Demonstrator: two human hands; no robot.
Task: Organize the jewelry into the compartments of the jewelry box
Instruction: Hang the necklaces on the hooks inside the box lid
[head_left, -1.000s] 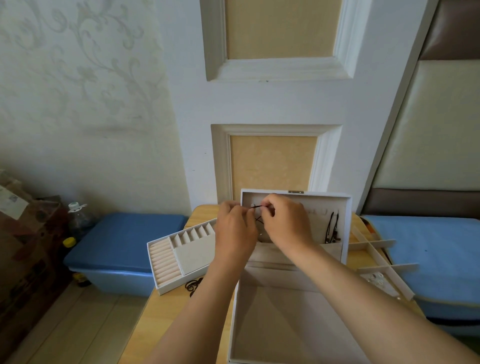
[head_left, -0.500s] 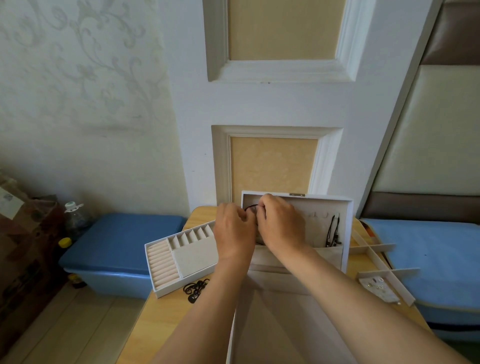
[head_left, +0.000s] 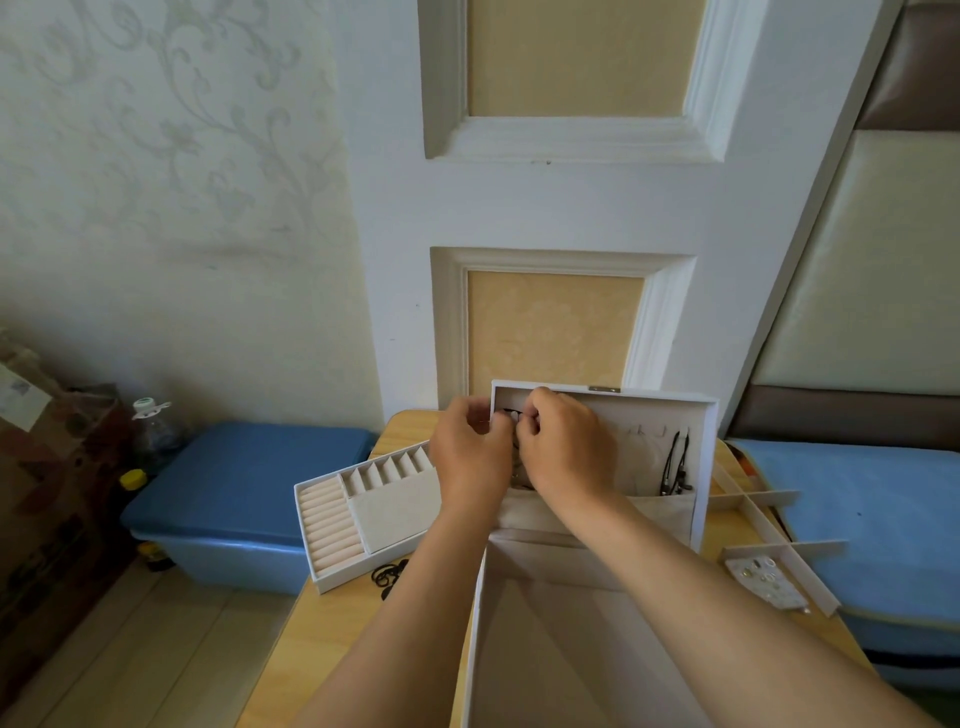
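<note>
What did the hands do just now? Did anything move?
The left hand and right hand crept up a little toward the top left of the lid, still pinching the black necklace. The ring tray and the hanging black cord stayed put.

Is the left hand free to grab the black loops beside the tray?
Likely not yet: the left hand pinches a black cord at the lid with the right hand. Nothing blocks the way down to the black loops.
</note>
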